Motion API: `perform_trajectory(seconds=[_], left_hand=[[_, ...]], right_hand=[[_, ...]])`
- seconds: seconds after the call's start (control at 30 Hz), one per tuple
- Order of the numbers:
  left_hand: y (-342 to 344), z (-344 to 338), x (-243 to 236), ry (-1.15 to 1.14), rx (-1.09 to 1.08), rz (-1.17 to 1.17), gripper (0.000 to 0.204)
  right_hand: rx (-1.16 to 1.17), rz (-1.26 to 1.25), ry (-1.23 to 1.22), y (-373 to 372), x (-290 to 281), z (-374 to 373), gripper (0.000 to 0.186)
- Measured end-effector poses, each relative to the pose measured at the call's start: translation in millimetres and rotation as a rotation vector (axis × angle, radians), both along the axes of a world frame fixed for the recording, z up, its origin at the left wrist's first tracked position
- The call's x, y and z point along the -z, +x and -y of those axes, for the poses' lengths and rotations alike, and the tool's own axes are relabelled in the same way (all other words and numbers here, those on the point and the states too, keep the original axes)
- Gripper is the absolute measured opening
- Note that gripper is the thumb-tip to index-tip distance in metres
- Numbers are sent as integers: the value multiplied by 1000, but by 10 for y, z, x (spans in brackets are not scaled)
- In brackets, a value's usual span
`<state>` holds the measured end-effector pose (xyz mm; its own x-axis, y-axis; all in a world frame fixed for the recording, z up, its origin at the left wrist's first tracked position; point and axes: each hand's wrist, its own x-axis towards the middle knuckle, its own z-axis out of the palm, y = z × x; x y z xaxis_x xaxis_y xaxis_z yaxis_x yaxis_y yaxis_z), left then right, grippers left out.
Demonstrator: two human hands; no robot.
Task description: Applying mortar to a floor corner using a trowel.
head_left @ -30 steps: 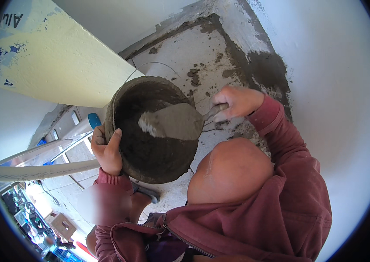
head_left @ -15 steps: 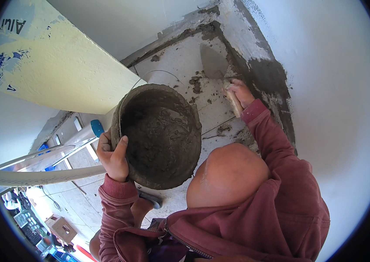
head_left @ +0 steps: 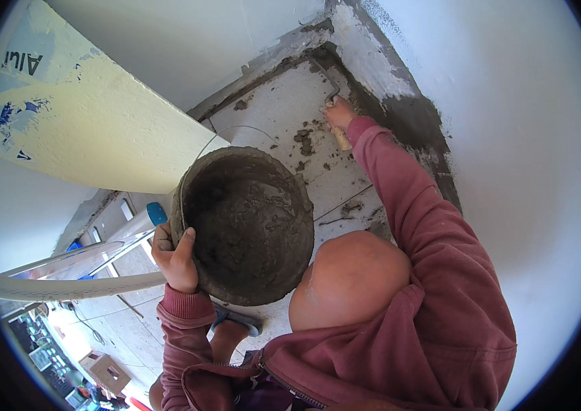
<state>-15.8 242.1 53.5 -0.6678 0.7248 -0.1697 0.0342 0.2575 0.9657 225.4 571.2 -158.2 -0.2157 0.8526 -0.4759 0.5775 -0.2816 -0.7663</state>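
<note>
Probably for steadiness, the left hand (head_left: 177, 258) pinches the bucket (head_left: 306, 220) at its 9 o'clock rim; towards 1 o'clock from there, the right hand (head_left: 340, 114) closes round the trowel handle (head_left: 342, 140), likely for control.

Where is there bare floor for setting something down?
Beyond the bucket, a mostly bare tile patch lies between the yellow panel and mortar clumps. More tile shows between the left sleeve and brown box. Right of the bucket is crowded: knee, right hand, trowel.
</note>
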Motion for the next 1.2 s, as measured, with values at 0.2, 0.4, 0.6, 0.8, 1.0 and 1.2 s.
perform_trajectory(seconds=[0.2, 0.4, 0.6, 0.8, 1.0, 1.2], left_hand=[[-8, 43, -32, -5, -5, 21, 18], [-69, 98, 2, -9, -4, 29, 18], [-155, 152, 68, -10, -25, 45, 17], [-176, 170, 68, 18, -46, 79, 15], [-215, 155, 98, -14, -21, 73, 16], [-140, 54, 35, 17, -50, 78, 13]], right_hand=[[127, 99, 29, -132, -19, -298, 22], [319, -212, -70, -74, -165, -185, 20], [373, -266, -13, -37, -315, 74, 16], [397, -402, -252, 241, -728, 337, 18], [253, -260, -88, 76, -536, 280, 18], [358, -224, -30, 112, -621, 446, 25]])
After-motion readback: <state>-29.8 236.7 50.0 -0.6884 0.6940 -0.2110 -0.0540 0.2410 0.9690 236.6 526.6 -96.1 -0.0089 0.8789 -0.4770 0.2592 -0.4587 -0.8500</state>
